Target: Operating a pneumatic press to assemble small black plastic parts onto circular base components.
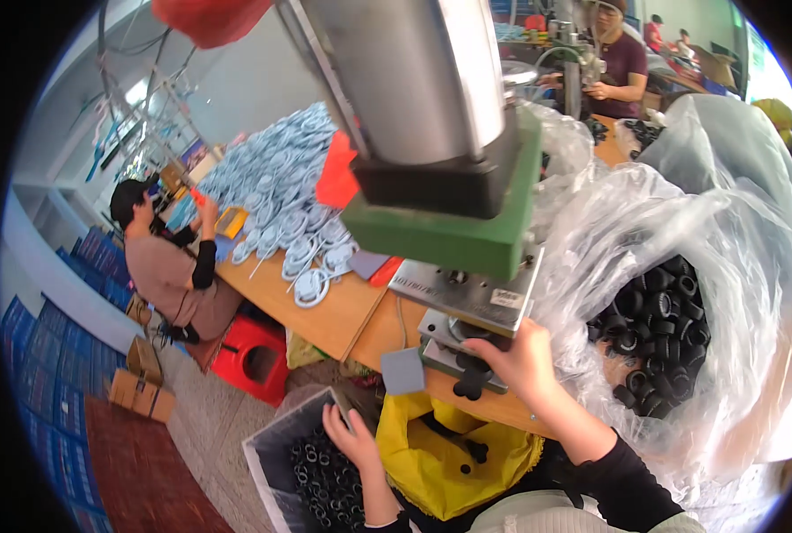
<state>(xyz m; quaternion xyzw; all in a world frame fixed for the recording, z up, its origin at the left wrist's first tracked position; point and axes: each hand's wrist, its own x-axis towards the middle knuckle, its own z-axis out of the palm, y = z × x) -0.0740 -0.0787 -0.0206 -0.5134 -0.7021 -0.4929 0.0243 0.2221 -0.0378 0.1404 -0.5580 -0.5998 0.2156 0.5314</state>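
The right hand [525, 360] covers whatever sits on the press plate [471, 298], the left hand's [350, 437] fingertips are lost among black rings in the grey bin [271, 462], whose lower part the picture edge cuts off, and the clear bag [680, 222] veils its black parts [658, 329].

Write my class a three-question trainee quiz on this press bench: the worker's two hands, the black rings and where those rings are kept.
1. True or false: the right hand is at the black part on the press plate.
2. Where is the left hand? A) in the grey bin of black rings, B) on the red stool, C) inside the clear bag.
3. Fill in: the clear plastic bag on the right holds black ____.

Key: 1 true; 2 A; 3 rings.
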